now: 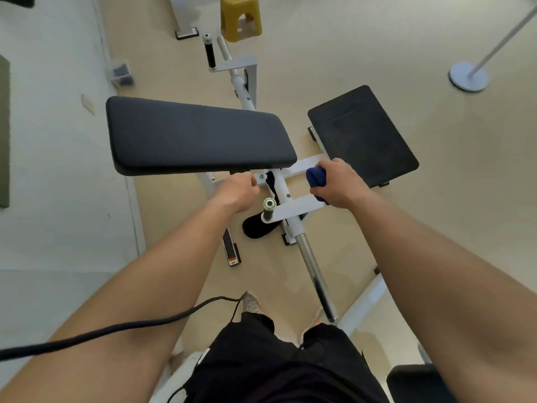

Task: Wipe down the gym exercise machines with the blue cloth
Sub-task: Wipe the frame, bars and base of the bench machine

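Pad point(200, 135), long, black, smooth vinyl, rounded corners. Left hand point(238, 190) at the pad's near edge, knuckles up; whether it grips anything cannot be told. Frame point(296, 206), white painted square bars: wiping apparently in progress here. Blue cloth point(315, 178), soft, bunched, clutched in right hand point(340, 184) against the frame. Next move probably needs a firm slide along the bar.

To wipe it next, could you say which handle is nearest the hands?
The near handle, between left hand and right hand; the far handle lies by the stool.
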